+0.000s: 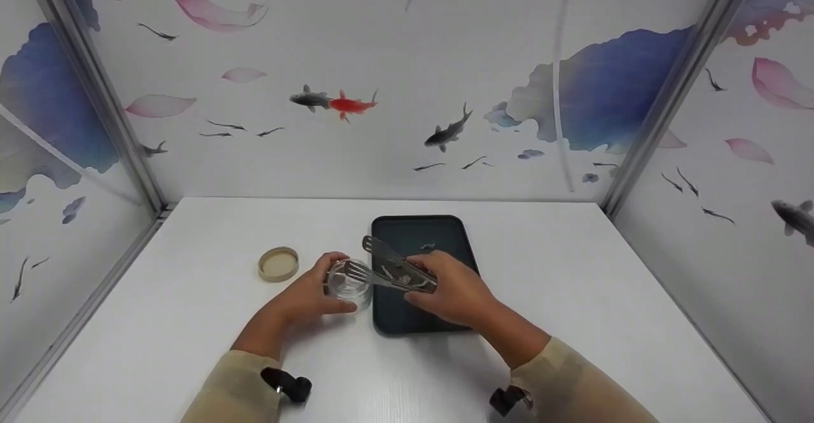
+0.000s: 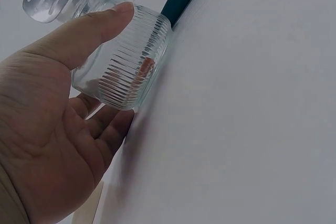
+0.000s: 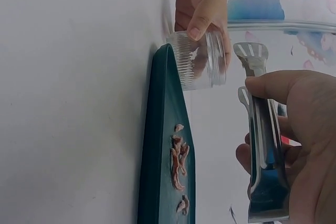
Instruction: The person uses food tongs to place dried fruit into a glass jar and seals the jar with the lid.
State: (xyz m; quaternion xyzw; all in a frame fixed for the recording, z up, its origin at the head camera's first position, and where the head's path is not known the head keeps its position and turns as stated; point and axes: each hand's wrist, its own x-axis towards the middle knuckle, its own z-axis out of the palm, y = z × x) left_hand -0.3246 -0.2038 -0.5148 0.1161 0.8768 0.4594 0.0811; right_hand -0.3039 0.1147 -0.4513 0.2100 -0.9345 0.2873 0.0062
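Observation:
My left hand (image 1: pixel 308 292) holds a clear ribbed glass jar (image 2: pixel 118 59), thumb on one side and fingers on the other. The jar stands uncovered beside a dark green tray (image 1: pixel 420 315), and a reddish-brown patch shows through its glass. In my right hand (image 1: pixel 455 289) is a pair of metal tongs (image 3: pixel 262 145), gripped between thumb and fingers. Their slotted ends are spread apart, one overlapping the jar's mouth in the head view. In the right wrist view they stand above the jar's rim. Several small brownish, dried-looking pieces (image 3: pixel 178 166) lie on the tray.
A round tan lid (image 1: pixel 278 264) lies on the white table (image 1: pixel 559 296) left of the jar. Printed panels (image 1: pixel 394 48) with fish and petals enclose the table at the back and both sides, joined by metal posts.

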